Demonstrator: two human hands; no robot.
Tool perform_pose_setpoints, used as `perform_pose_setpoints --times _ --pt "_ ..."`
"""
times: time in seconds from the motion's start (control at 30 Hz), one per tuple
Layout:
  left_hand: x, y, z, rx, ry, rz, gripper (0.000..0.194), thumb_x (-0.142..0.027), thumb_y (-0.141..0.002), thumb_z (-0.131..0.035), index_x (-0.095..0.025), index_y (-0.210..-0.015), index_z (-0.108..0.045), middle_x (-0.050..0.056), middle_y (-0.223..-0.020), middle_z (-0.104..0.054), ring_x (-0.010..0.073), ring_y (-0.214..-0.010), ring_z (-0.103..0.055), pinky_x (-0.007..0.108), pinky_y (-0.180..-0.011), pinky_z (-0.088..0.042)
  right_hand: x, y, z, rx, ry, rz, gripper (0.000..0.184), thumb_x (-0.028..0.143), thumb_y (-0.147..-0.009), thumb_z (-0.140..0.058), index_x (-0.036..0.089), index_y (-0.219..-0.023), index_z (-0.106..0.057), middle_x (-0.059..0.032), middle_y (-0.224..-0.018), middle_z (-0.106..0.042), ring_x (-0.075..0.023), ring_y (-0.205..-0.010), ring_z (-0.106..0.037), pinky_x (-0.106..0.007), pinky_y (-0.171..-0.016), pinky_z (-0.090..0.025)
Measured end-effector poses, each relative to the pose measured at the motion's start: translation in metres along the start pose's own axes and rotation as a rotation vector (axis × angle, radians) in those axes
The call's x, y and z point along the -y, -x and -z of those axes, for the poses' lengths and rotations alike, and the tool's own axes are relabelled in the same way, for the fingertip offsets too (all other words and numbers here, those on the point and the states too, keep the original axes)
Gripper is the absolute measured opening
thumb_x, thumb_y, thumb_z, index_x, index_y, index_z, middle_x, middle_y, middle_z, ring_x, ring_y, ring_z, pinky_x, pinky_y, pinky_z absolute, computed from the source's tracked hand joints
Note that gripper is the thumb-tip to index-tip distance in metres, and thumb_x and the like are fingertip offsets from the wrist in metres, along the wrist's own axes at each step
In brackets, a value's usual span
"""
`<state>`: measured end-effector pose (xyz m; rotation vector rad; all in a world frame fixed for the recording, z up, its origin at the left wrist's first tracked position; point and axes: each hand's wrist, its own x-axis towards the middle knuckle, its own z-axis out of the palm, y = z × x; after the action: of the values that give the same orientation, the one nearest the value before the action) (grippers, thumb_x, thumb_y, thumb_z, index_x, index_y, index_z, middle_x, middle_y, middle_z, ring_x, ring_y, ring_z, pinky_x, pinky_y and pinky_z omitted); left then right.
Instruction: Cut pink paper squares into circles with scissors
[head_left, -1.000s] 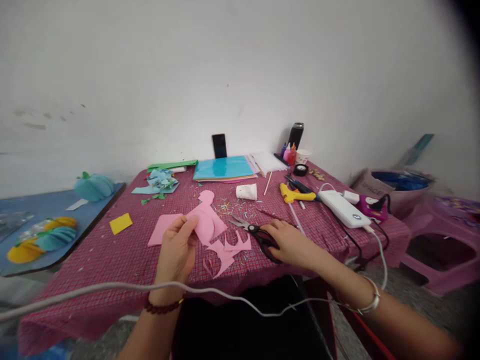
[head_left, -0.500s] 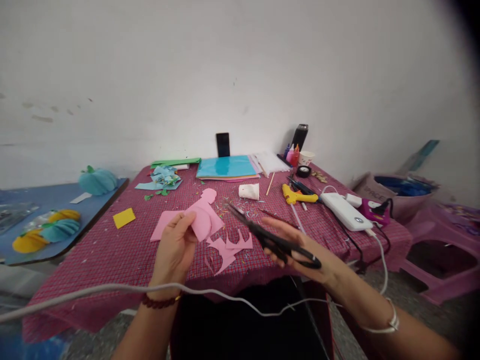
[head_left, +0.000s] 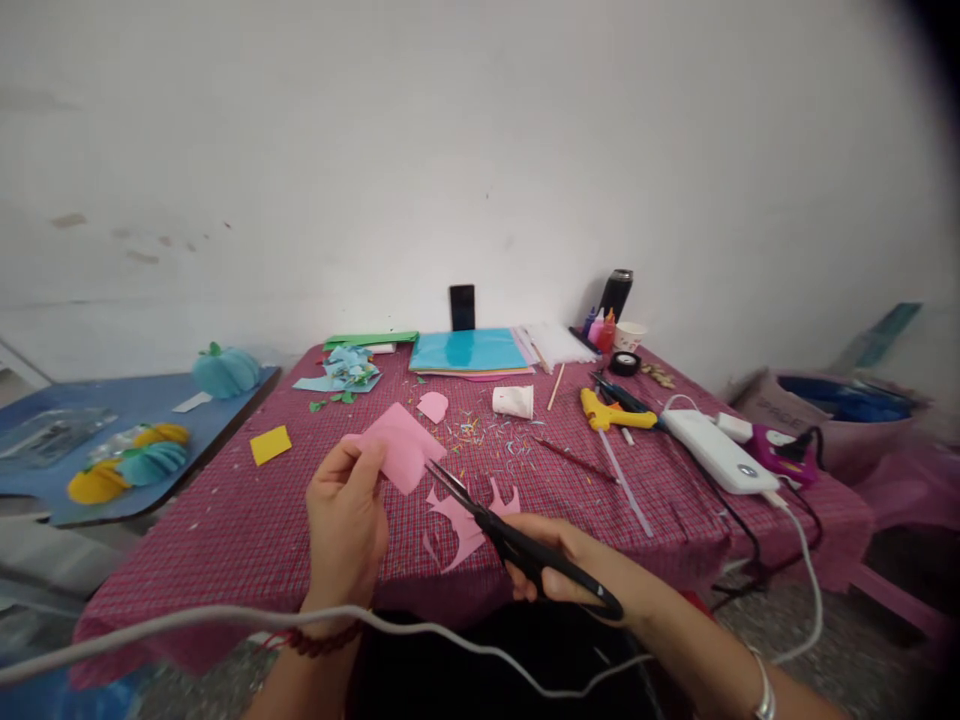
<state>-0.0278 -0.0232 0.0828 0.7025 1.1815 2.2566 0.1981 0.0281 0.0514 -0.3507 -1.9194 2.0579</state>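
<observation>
My left hand (head_left: 346,515) pinches a pink paper piece (head_left: 405,455) between thumb and fingers, above the table. My right hand (head_left: 555,560) is closed on the handles of black-handled scissors (head_left: 510,535). Their tips lie close to the right edge of the held paper; whether they touch it I cannot tell. Below the blades, pink paper scraps (head_left: 459,525) with curved cut edges lie on the cloth. A small rounded pink cutout (head_left: 433,406) rests just beyond the held paper.
A white cable (head_left: 442,635) runs across in front of my wrists. On the checked tablecloth (head_left: 247,530) are a paper cup (head_left: 514,402), a yellow glue gun (head_left: 611,412), a white power bank (head_left: 716,450) and colored sheets (head_left: 472,350). Paper pumpkins (head_left: 225,370) sit on a blue table at left.
The scissors have come left and down to the held paper, and my right hand has closed around their handles. My left hand still holds pink paper. The camera view has shifted slightly.
</observation>
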Motion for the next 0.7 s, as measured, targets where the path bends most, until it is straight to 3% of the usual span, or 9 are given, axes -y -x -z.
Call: perform_pose_setpoints --times 0.17,0.33,0.53,0.7 --pt "0.008 0.011 -0.008 0.087 -0.045 0.109 0.018 -0.027 -0.067 -0.075 -0.016 -0.063 -0.062 -0.004 -0.061 -0.057 0.0082 -0.058 -0.049 0.019 -0.057 -0.039 0.008 -0.002 -0.005 -0.053 -0.002 0.104 0.060 0.071 -0.069 -0.062 0.015 -0.091 -0.062 0.0001 -0.072 -0.048 -0.0120 -0.064 -0.042 -0.025 -0.057 -0.035" --pt "0.012 0.021 -0.017 0.115 -0.053 0.203 0.023 -0.029 -0.064 -0.077 -0.016 -0.058 -0.059 -0.004 -0.056 -0.056 0.0084 -0.053 -0.048 0.020 -0.055 -0.040 0.002 -0.003 -0.008 -0.118 -0.054 0.167 0.067 0.068 -0.071 -0.064 0.014 -0.111 -0.058 -0.0001 -0.074 -0.048 -0.0128 -0.066 -0.044 -0.027 -0.061 -0.038" --pt "0.016 0.028 -0.020 0.139 -0.092 0.240 0.024 -0.029 -0.065 -0.076 -0.016 -0.058 -0.056 -0.004 -0.055 -0.055 0.0084 -0.051 -0.047 0.020 -0.052 -0.039 -0.017 -0.007 -0.008 -0.146 -0.124 0.191 0.066 0.065 -0.071 -0.067 0.016 -0.113 -0.058 -0.0001 -0.076 -0.049 -0.0114 -0.064 -0.043 -0.024 -0.057 -0.035" --pt "0.018 0.029 -0.020 0.145 -0.088 0.261 0.028 -0.028 -0.064 -0.076 -0.016 -0.057 -0.053 -0.005 -0.053 -0.052 0.0078 -0.051 -0.045 0.019 -0.052 -0.037 -0.022 -0.008 -0.011 -0.186 -0.177 0.173 0.075 0.064 -0.067 -0.072 0.015 -0.122 -0.056 0.0013 -0.073 -0.047 -0.0092 -0.059 -0.040 -0.022 -0.051 -0.031"
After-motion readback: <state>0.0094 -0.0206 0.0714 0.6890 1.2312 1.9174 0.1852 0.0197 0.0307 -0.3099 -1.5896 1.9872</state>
